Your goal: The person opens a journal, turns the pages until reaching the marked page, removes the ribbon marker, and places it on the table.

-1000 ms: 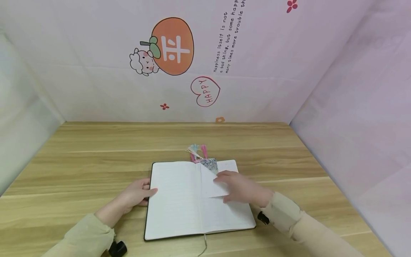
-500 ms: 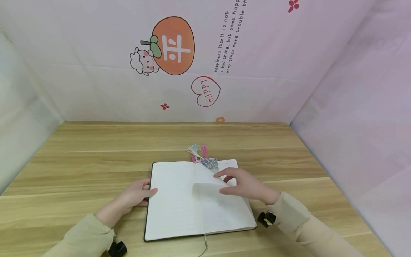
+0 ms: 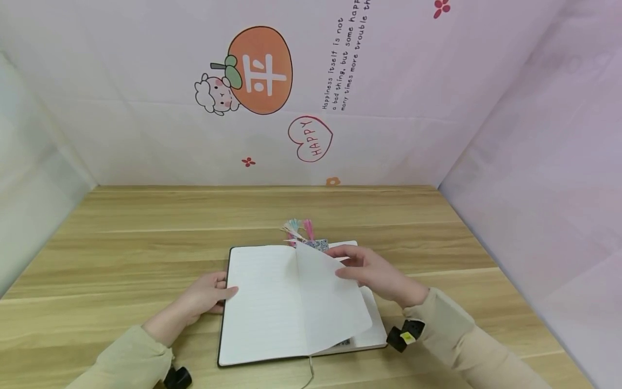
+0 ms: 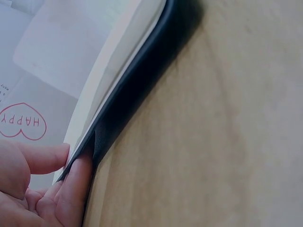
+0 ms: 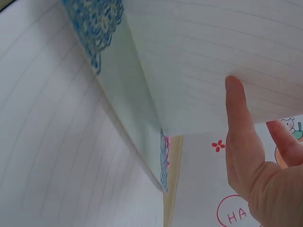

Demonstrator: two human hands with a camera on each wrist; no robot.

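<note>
At the left edge of the notebook (image 3: 264, 302), the left hand (image 3: 206, 293) grips it, thumb over the page and fingers under the dark cover. A black device (image 3: 177, 377) shows below that wrist. The notebook lies open on the wooden table (image 3: 146, 232), between the hands. A thin ribbon (image 3: 311, 370) trails from its spine, toward the wearer. Beyond the hands, pale blue, white and pink tassels (image 3: 309, 229) lie past the top edge. Just left of the right hand (image 3: 376, 273), a lined page (image 3: 330, 302) stands lifted, a pale bookmark (image 5: 125, 94) with blue patterned ends beneath it. The right hand's fingers are extended, one straight fingertip touching the page's underside; whether the thumb presses the other side, I cannot tell.
</note>
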